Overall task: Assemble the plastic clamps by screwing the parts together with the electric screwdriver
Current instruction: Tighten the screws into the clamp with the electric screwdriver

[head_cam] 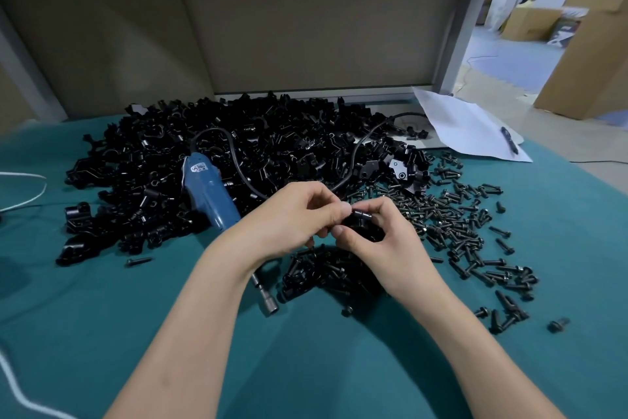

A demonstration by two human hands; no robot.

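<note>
Both my hands meet over the teal cloth, holding one black plastic clamp (361,225) between them. My right hand (384,242) curls round its body from the right. My left hand (299,218) pinches its top left edge with thumb and fingertips. The blue electric screwdriver (207,191) lies on the table to the left, partly under my left wrist, its metal socket tip (271,305) pointing toward me. A big heap of black clamp parts (210,153) fills the back. Black screws (469,231) are scattered on the right, and a smaller pile of screws (326,276) lies under my hands.
The screwdriver's black cable (356,150) loops over the heap. A white paper sheet (465,126) with a pen (508,140) lies at the back right. A white cord (23,194) runs along the left edge. A grey partition panel (316,41) stands behind the table (102,316).
</note>
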